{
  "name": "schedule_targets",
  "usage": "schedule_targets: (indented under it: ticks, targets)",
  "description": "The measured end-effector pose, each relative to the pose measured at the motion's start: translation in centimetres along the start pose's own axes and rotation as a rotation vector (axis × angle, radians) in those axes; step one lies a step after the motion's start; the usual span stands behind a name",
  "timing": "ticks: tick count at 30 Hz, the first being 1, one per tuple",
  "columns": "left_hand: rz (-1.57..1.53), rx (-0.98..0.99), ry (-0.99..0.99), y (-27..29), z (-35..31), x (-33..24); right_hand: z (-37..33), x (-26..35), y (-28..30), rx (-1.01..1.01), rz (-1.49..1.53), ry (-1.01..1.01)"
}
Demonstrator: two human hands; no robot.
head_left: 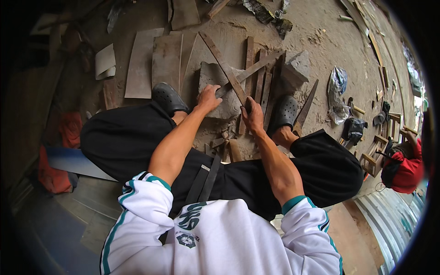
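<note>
L hand (pixel 209 98) pinches flat grey-brown wooden strip (pixel 263 64), R hand (pixel 253 114) flat dark-brown wooden strip (pixel 219 57), crossed above rough grey concrete block (pixel 225 109), upper ctr of frame, & angle could slip if either grip slackens.

I see a person in a white sweatshirt (pixel 240 250), its sleeves ending around the elbows in teal cuffs (pixel 293 203). Teal and black stripes (pixel 323 223) run down the outside of each sleeve. On the front, left of the middle, sits large dark green lettering (pixel 191 216), with a dark six-sided emblem (pixel 187 239) just on the near side of it. Below that come loose, wide black trousers (pixel 327 169), plain and matt. The left hand (pixel 209 99) and right hand (pixel 253 114) are bare, as are the forearms and ankles. On the feet are dark grey clogs (pixel 284 112), rounded at the toe and dotted with round holes.
</note>
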State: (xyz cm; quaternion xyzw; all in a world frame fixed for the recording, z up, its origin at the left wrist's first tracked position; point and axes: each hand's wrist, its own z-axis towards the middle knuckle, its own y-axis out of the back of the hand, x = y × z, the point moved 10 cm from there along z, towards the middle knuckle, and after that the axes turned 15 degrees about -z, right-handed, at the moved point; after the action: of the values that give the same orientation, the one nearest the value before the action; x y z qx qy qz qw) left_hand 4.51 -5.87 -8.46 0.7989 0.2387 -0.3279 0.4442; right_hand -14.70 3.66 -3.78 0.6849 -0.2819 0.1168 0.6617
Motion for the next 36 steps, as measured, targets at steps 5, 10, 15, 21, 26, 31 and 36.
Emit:
schedule_targets:
  ticks: [5,10,15,21,26,31,36]
  targets:
    - [-0.017,-0.131,0.062,0.6,-2.2,1.0,-0.1,-0.4,-0.7,0.062,-0.061,-0.088]
    - [-0.372,-0.16,0.386,0.6,-4.1,4.9,-0.5,-0.4,-2.0,0.324,-0.257,-0.24]
    - [-0.635,-0.153,0.569,-0.9,-5.4,7.1,0.1,-1.9,-3.9,0.296,-0.253,-0.223]
    - [-0.982,-0.05,0.649,-3.1,-7.0,6.8,-0.2,-0.8,-2.8,0.285,-0.222,-0.199]
    - [-1.162,-0.149,0.599,-3.8,-6.6,6.5,-0.1,-0.5,-4.1,0.291,-0.157,-0.133]
    - [-1.103,-0.17,0.579,-2.6,-5.7,7.3,0.1,0.3,-3.3,0.278,-0.177,-0.093]
    - [-0.973,-0.076,0.629,-1.2,-5.7,5.1,0.9,-1.0,-3.9,0.305,-0.199,-0.038]
